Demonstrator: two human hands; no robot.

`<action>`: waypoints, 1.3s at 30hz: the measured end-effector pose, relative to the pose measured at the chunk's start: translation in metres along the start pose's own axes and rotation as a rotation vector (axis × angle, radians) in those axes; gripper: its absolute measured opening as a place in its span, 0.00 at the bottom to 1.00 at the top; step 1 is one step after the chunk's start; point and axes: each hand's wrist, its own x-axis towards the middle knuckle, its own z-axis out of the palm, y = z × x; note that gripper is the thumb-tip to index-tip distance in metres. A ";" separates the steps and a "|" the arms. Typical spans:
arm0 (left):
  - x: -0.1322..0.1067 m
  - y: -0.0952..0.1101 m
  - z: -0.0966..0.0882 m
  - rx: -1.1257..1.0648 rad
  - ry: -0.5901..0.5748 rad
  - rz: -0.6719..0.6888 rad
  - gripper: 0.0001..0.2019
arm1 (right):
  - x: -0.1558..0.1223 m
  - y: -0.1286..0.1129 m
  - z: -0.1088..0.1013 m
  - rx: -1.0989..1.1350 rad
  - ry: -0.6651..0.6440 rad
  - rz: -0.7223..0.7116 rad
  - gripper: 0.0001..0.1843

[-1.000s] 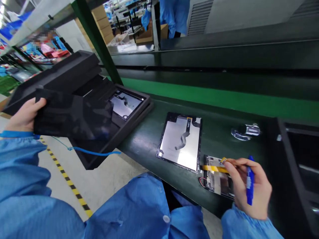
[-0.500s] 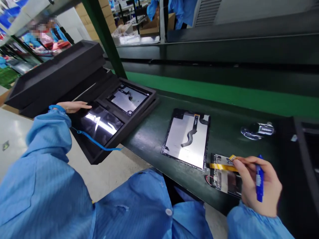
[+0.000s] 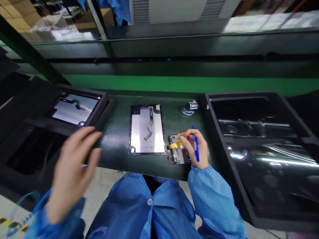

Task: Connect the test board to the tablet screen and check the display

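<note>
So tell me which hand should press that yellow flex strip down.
Right, probably. The right hand already rests on the small board, fingertips pinching the yellow flex strip while holding a blue pen. The left hand hovers open, away by the black tray.

I see a shiny metal panel back (image 3: 147, 131) left of a glossy yellow ribbon (image 3: 174, 145), on the matt green bench (image 3: 117, 156).

Dim bench, overhead glare on right tray (image 3: 271, 159), left hand (image 3: 72, 166) motion-blurred, wide-angle edge warp
</note>
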 end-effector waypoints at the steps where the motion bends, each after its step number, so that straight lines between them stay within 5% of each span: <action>1: 0.012 0.015 0.028 -0.076 -0.116 0.137 0.22 | 0.000 0.000 0.000 -0.006 -0.018 -0.009 0.18; 5: 0.096 0.028 0.135 0.010 -0.315 0.277 0.24 | -0.001 0.000 0.002 0.014 -0.047 -0.041 0.19; 8: 0.135 0.009 0.169 0.217 -0.368 0.229 0.25 | -0.001 -0.002 0.003 0.015 -0.026 -0.052 0.19; 14: 0.096 -0.020 0.136 0.553 -0.320 0.033 0.29 | -0.002 -0.006 0.003 0.059 -0.039 -0.043 0.18; 19: 0.044 -0.006 0.110 0.706 -0.348 -0.055 0.29 | -0.003 -0.003 0.002 0.076 -0.035 -0.058 0.15; 27: -0.040 0.056 0.116 0.378 -0.246 0.428 0.28 | -0.004 -0.001 0.003 0.060 -0.051 -0.086 0.14; 33: -0.068 0.082 0.125 0.246 -0.340 0.491 0.31 | -0.005 0.001 0.005 0.043 -0.059 -0.078 0.14; 39: -0.084 0.077 0.111 0.090 -0.379 0.584 0.22 | -0.006 -0.002 0.006 0.031 -0.067 -0.067 0.14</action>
